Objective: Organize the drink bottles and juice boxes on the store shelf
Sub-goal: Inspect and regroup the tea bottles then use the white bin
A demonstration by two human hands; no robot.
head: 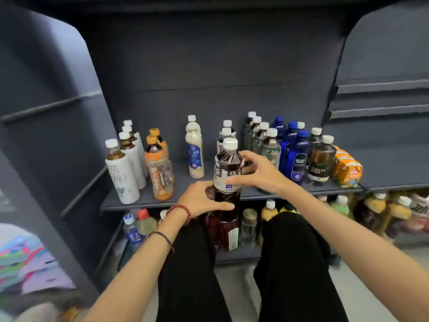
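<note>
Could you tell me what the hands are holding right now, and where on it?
Both hold the dark tea bottle: the left hand grips its lower body, the right hand its labelled middle.

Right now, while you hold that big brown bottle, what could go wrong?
1. The brown tea bottle is held by the left hand low down and the right hand by the label, and it looks to be in front of the shelf edge. A slip could drop it onto the lower-shelf bottles.
2. The right hand is close to the green-label bottles. A bump might tip that row.
3. Pushing in hard could knock the white-capped bottles behind it.
</note>
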